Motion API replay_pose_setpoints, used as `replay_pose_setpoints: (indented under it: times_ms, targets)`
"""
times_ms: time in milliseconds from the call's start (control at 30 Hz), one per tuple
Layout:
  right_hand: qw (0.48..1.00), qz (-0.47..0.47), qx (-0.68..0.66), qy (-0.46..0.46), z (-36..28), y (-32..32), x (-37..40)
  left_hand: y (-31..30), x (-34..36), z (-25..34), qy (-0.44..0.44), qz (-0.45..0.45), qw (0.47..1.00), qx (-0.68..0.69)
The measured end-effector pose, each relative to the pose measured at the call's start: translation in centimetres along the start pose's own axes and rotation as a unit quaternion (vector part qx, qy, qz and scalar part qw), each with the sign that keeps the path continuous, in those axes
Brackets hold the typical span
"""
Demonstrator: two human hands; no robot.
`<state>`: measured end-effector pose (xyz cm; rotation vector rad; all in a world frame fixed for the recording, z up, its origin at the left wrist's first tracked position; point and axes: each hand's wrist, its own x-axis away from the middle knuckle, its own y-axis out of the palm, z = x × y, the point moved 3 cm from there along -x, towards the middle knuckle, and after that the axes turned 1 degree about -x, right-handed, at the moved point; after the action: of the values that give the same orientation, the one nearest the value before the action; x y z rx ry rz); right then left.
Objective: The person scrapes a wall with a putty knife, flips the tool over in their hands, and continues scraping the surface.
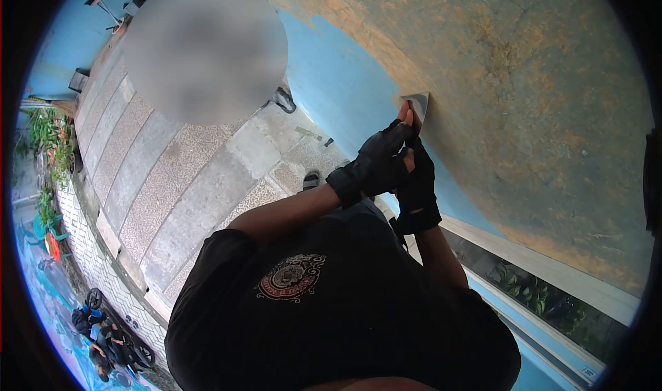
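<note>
Head view: left hand and right hand clasp the scraper, blade pointing up-frame against the wall.

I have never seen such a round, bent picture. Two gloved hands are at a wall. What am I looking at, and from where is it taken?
There is no machine here, only a person. The one picture comes from a camera worn on that person's head, looking down. Its wide lens bends everything into a circle. At the bottom is the person's own black shirt. The left hand and the right hand, both in black fingerless gloves, grip a small metal scraper together. Its blade lies against the wall. The wall is rough and brownish there, with blue paint beside it. Far below are paved ground and parked motorbikes.
</note>
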<state>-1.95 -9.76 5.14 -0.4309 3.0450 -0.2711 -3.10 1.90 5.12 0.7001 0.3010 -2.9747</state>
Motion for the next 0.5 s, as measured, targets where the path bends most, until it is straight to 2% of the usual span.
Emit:
replay_pose_setpoints:
  times_ms: [33,100,233,300,367,433,500]
  targets:
    - [1.0,-0.006,-0.001,0.006,-0.1,0.3,0.0,-0.2,0.1,-0.2,-0.008,0.003,1.0,-0.001]
    - [0.986,0.021,0.165,-0.017,-0.8,0.6,0.0,-0.5,0.0,-0.6,0.003,0.006,0.999,-0.033]
    - [0.986,0.023,0.148,-0.072,-0.4,-0.5,0.3,0.2,-0.4,0.4,0.002,0.014,1.0,0.0]
    - [0.991,0.025,0.119,-0.062,-0.3,-0.1,-0.7,0.4,-0.7,0.3,0.013,0.096,0.995,-0.021]
    - [0.988,0.005,0.155,-0.027,-0.5,0.0,-1.2,0.4,-0.6,0.1,0.019,0.085,0.996,-0.018]
    - [0.99,-0.043,0.129,0.034,-2.0,0.2,-0.3,-0.1,-0.8,-0.1,0.037,0.055,0.998,-0.022]
    - [0.995,-0.035,0.088,0.012,-0.8,-0.3,0.0,0.4,-0.7,0.9,0.024,0.061,0.997,-0.044]
